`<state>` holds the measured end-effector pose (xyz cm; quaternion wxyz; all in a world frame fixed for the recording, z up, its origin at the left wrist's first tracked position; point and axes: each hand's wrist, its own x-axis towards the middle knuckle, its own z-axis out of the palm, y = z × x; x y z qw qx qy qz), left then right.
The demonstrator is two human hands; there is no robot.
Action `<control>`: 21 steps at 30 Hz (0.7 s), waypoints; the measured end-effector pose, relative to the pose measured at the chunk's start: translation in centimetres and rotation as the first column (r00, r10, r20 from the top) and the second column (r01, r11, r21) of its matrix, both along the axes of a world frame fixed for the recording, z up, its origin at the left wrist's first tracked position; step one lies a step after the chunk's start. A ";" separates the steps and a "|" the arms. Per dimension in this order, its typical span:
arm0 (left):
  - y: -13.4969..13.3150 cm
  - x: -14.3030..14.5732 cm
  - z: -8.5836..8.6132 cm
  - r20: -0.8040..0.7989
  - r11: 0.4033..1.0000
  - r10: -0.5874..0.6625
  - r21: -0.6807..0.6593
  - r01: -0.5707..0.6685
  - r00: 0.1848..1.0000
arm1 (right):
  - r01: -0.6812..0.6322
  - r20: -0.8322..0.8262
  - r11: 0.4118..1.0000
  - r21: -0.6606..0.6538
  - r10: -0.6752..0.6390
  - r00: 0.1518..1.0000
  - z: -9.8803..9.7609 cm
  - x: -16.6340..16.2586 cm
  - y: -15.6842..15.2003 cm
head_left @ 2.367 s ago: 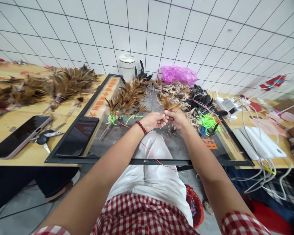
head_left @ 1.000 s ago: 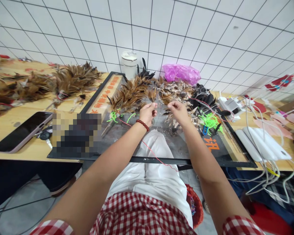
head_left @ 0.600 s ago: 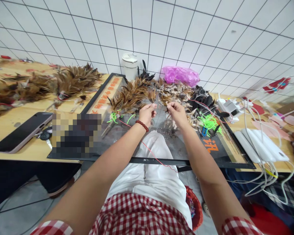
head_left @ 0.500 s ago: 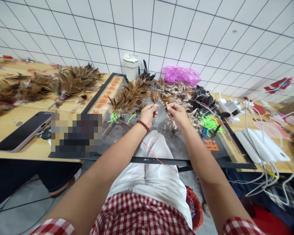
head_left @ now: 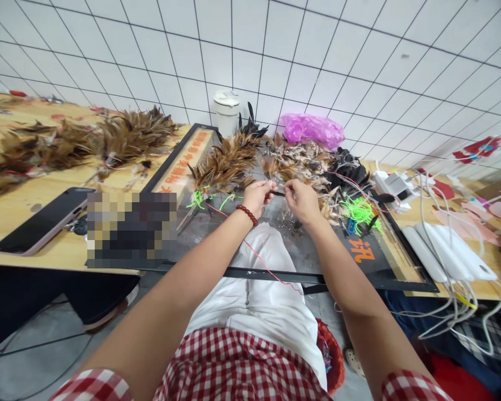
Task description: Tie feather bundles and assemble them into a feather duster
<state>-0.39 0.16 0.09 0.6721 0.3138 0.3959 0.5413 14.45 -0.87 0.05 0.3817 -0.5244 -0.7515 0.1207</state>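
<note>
My left hand (head_left: 258,196), with a red bead bracelet at the wrist, pinches a small brown feather tuft (head_left: 269,166) above the glass-topped tray (head_left: 300,253). My right hand (head_left: 302,199) is closed in a pinch right beside it, on a thin dark strip (head_left: 279,193) that spans between the two hands. A red thread (head_left: 267,269) trails from my left hand down over my lap. A bound bundle of brown feathers (head_left: 225,164) lies just left of my hands. A loose feather pile (head_left: 307,161) lies behind them.
A white lidded cup (head_left: 227,111) and a pink plastic bag (head_left: 314,128) stand at the wall. Green cords (head_left: 357,210) and black feathers lie on the right. A phone (head_left: 45,220) and more feather bundles (head_left: 87,145) are on the wooden table left; a white device (head_left: 451,253) with cables is right.
My hands parted from a joined grip, the left lifting a feather tuft; they have since closed in again, and a thin dark strip now spans between them. The camera tilted slightly.
</note>
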 end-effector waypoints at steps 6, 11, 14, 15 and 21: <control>0.2 0.5 -0.2 -0.251 1.000 0.010 0.024 -0.004 0.968 | 0.003 0.576 0.971 0.238 -0.144 0.805 0.4 0.2 -0.6; 0.2 0.6 -0.7 -0.415 0.980 -0.134 0.080 0.183 0.900 | -0.003 0.602 0.967 0.257 -0.158 0.783 0.4 0.0 -0.5; 0.6 0.2 -0.7 -0.470 0.978 -0.068 0.145 0.153 0.880 | 0.042 0.550 0.970 0.241 -0.172 0.817 0.1 -0.1 -0.4; 0.9 -0.1 -0.7 -0.462 0.981 -0.001 0.172 0.090 0.887 | 0.076 0.529 0.970 0.233 -0.192 0.827 0.0 -0.2 -0.3; 2.0 -1.1 -0.2 -0.297 0.952 0.277 0.214 -0.219 0.914 | 0.247 0.577 0.969 0.028 -0.218 0.787 -1.6 -0.1 0.4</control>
